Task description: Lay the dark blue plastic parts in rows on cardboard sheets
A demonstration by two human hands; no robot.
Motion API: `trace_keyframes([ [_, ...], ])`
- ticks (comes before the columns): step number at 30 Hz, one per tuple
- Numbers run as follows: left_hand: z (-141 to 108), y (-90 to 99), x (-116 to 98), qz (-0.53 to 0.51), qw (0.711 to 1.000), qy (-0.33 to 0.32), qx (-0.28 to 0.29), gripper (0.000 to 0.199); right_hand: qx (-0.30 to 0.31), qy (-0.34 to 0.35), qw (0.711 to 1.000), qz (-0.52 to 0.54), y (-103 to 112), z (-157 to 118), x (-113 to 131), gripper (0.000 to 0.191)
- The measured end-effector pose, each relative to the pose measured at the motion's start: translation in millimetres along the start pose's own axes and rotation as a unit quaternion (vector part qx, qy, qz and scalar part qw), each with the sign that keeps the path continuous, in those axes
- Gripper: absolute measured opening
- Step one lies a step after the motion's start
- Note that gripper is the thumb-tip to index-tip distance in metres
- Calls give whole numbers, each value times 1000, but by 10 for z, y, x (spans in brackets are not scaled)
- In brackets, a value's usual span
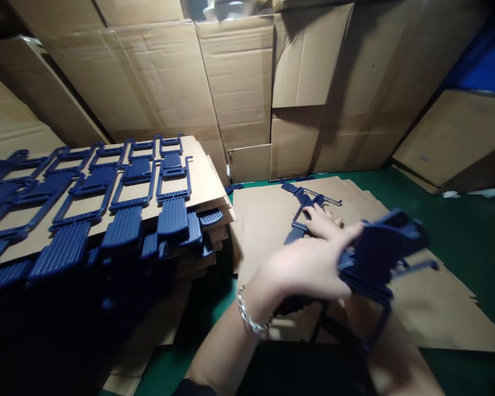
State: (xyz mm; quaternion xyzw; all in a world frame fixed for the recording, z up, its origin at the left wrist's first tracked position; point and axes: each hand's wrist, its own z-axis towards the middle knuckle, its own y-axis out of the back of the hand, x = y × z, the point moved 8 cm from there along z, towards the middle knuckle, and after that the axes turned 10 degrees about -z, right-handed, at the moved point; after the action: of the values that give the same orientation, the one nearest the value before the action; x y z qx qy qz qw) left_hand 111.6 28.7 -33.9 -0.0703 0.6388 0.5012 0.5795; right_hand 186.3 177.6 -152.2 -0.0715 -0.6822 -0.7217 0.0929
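My left hand (pixel 305 267), with a silver chain bracelet at its wrist, is closed around a stack of dark blue plastic parts (pixel 375 253) with a thin arm sticking out to the right. Behind it, partly hidden, my right hand (pixel 324 223) has its fingers on a dark blue plastic frame (pixel 303 198) that lies on the cardboard sheets (pixel 264 220). The right forearm comes up from the lower right, beneath the held parts. Motion blurs the held parts and both hands.
At left, several blue frames (pixel 134 187) lie in rows on a high stack of cardboard (pixel 198 165), ribbed ends (pixel 173 217) hanging over its edge. Large cardboard boxes (pixel 235 82) form a wall behind. A green surface (pixel 457 231) shows around the sheets, with another carton (pixel 457 137) at right.
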Motion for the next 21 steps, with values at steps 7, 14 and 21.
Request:
trace_keyframes([
  [7,-303,-442,-363,-20,999,-6,34,75,-54,-63,995,-62,102,35,-124,47],
  [14,-254,-658,-428,-8,993,12,117,61,-31,-19,993,-115,139,15,-5,35],
  [21,-271,-696,-337,82,978,79,172,67,-24,68,984,-166,115,-43,353,20],
])
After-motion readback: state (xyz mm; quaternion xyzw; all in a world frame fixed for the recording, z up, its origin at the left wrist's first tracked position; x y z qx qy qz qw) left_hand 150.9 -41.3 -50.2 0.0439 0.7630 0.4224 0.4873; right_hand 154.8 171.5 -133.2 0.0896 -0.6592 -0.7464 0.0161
